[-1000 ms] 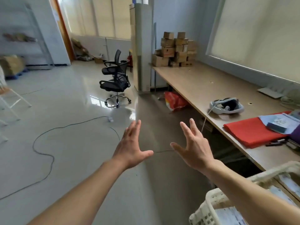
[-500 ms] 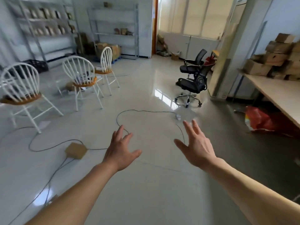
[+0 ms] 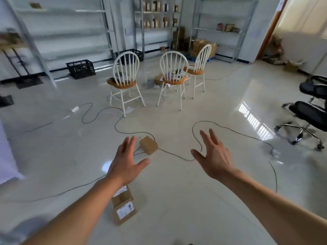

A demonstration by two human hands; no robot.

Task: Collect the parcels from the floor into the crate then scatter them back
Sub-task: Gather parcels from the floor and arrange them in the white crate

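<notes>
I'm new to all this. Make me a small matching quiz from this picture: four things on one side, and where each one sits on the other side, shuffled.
Things
1. plain brown box
2. labelled parcels
3. black crate
4. black office chair

Places
A. at the right edge of the view
B. on the floor near the bottom, partly hidden by the arm of the left hand
C. on the floor just beyond the left hand's fingertips
D. far back on the left, by the metal shelving

Pairs: 1-C, 2-B, 3-D, 4-A

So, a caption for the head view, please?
Open left hand and right hand above plain parcel and labelled parcel on floor.
</notes>
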